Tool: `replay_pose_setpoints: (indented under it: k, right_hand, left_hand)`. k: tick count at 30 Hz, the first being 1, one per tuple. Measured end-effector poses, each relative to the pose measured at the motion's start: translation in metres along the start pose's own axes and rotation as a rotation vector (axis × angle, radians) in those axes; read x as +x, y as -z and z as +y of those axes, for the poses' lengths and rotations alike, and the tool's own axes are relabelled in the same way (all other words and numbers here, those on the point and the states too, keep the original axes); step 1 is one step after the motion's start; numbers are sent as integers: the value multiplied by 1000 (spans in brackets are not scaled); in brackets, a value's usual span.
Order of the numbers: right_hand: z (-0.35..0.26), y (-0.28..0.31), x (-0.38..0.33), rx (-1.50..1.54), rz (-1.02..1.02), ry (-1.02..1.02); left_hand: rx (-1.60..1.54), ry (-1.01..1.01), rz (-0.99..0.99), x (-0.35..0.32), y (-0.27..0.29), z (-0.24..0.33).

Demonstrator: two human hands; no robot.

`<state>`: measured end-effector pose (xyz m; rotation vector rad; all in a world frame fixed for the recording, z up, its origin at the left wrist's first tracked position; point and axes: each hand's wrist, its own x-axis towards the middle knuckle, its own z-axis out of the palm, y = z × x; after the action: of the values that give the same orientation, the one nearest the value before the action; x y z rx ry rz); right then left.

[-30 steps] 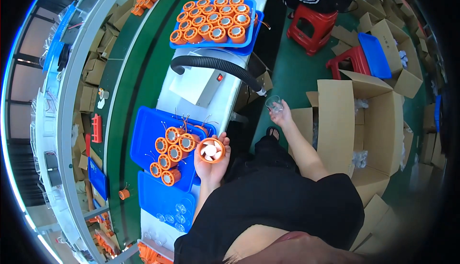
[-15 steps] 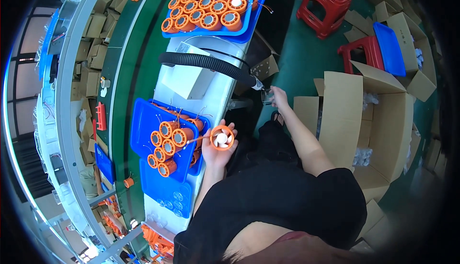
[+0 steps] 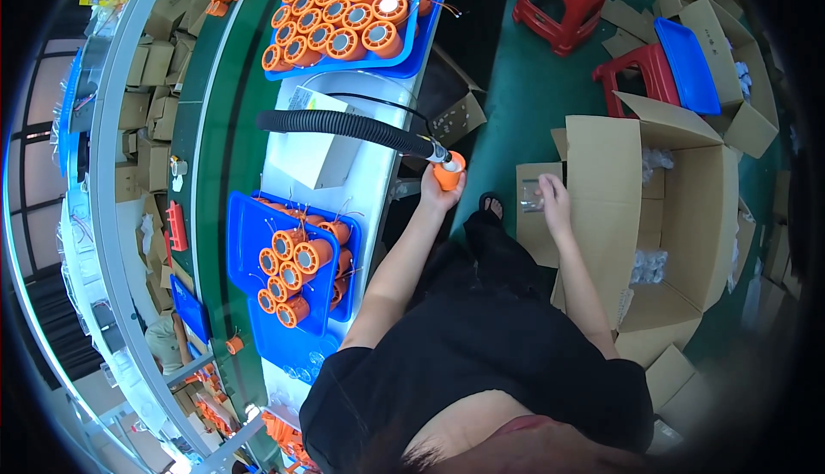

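- Your left hand [image 3: 440, 192] is wrapped around the orange cup [image 3: 449, 178], just above the middle of the frame, at the tip of the black hose [image 3: 344, 123].
- The orange cup looks hard and a bit heavy; hold it round its smooth sides, fingers off the rim.
- Your right hand [image 3: 556, 201] pinches the clear cup [image 3: 531, 194], right of the middle.
- The clear cup looks light, thin and slippery; it may crack, so grip its side softly.
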<state>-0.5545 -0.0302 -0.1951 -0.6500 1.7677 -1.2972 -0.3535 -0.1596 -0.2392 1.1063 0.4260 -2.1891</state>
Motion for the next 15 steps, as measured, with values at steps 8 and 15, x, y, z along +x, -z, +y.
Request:
replay_pose_setpoints:
  k: [8, 15]
  right_hand:
    - [-2, 7, -21, 92, 40, -116]
    - [-35, -3, -27, 180, -50, -93]
  left_hand:
    - [590, -68, 97, 7, -25, -25]
    - [1455, -622, 79, -20, 0, -29]
